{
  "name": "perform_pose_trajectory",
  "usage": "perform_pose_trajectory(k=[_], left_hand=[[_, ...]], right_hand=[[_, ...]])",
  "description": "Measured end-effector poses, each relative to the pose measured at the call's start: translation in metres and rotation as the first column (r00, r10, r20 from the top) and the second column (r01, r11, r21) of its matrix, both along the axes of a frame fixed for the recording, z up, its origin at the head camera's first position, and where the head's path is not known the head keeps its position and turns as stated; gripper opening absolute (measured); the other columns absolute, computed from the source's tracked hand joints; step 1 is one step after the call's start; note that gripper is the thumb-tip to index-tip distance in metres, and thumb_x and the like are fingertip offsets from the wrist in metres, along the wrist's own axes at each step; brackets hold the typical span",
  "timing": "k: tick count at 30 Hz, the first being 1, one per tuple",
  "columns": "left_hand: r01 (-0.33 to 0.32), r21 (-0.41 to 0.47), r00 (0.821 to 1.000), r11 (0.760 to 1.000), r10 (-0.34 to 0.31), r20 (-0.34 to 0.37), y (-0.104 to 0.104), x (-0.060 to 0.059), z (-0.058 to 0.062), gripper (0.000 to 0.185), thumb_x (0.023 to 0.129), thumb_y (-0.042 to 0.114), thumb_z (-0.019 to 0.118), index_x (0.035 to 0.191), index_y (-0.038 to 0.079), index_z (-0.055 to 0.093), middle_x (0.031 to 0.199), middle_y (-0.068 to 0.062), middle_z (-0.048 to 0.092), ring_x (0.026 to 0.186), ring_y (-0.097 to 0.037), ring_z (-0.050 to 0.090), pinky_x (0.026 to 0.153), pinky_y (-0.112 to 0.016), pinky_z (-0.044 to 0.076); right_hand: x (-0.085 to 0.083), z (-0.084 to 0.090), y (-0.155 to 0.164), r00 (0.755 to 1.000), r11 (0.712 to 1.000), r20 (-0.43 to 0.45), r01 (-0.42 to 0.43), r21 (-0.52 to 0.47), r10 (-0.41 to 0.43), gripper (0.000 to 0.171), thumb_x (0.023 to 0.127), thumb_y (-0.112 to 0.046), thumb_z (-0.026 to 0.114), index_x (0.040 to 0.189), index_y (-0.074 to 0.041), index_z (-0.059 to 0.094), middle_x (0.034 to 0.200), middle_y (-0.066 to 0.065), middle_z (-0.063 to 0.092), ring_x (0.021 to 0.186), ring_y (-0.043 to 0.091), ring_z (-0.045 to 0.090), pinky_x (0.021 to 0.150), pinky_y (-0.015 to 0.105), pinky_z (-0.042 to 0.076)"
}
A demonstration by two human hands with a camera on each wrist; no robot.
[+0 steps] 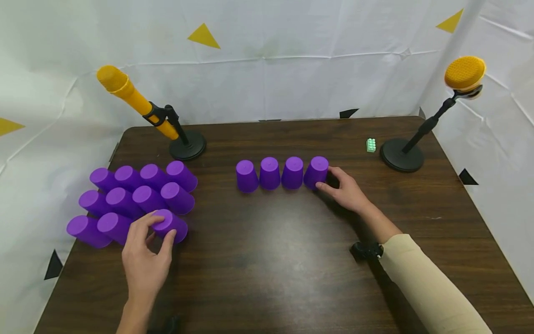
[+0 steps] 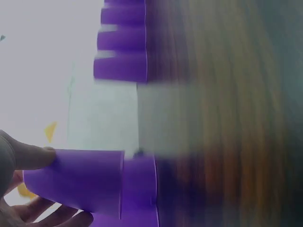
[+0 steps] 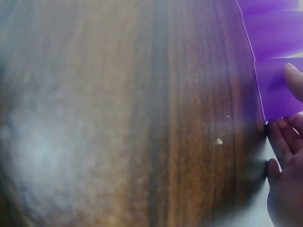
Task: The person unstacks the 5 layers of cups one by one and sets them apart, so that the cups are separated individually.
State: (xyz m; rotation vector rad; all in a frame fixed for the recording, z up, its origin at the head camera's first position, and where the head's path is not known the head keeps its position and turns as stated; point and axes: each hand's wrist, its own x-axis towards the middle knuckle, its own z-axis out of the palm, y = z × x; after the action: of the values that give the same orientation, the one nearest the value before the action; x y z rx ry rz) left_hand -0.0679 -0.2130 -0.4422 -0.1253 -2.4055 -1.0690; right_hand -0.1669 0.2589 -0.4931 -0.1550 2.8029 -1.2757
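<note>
A cluster of several purple cups point(image 1: 125, 199) lies at the table's left, the cups upside down and leaning. My left hand point(image 1: 163, 225) grips the cup at the cluster's front right point(image 1: 178, 227), thumb on one side and fingers over its top. The left wrist view shows this cup point(image 2: 75, 182) held in my left hand point(image 2: 42, 189), and more cups point(image 2: 120, 47) behind. A row of upside-down purple cups point(image 1: 269, 174) stands mid-table. My right hand point(image 1: 329, 181) holds the row's rightmost cup point(image 1: 316, 170). In the right wrist view the right hand point(image 3: 289, 111) has its thumb on that cup point(image 3: 277, 92).
A yellow microphone point(image 1: 133, 99) on a black stand sits at the back left. At the back right is a yellow round-headed object point(image 1: 464, 74) on a black stand point(image 1: 402, 155), with a small green brick point(image 1: 371, 145) beside it. The dark wooden table point(image 1: 271, 260) has white sheeting around it.
</note>
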Motion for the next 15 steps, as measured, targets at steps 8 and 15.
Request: perform_pose_trajectory(k=[8,15], left_hand=[[-0.16,-0.053,0.984,0.986,0.156,-0.084,-0.036,-0.003,-0.007,0.036,0.071,-0.011,0.081,0.102,-0.002,0.067,0.12,-0.013,0.065,0.105,-0.031,0.056,0.082,-0.01,0.038],[-0.177,-0.096,0.984,0.98,0.174,-0.039,-0.042,-0.011,-0.014,0.036,0.072,-0.01,0.08,0.103,0.001,0.066,0.117,-0.012,0.064,0.108,-0.029,0.058,0.084,-0.019,0.038]], right_hand=[[0.0,0.001,0.0,1.0,1.0,-0.011,-0.002,-0.002,0.002,0.06,0.094,-0.031,0.067,0.14,0.002,0.047,0.138,0.023,0.051,0.133,0.039,0.041,0.112,0.056,0.025],[0.001,0.002,-0.001,1.0,1.0,-0.005,-0.003,0.001,0.003,0.061,0.094,-0.032,0.068,0.14,0.002,0.047,0.139,0.023,0.05,0.133,0.039,0.041,0.112,0.056,0.025]])
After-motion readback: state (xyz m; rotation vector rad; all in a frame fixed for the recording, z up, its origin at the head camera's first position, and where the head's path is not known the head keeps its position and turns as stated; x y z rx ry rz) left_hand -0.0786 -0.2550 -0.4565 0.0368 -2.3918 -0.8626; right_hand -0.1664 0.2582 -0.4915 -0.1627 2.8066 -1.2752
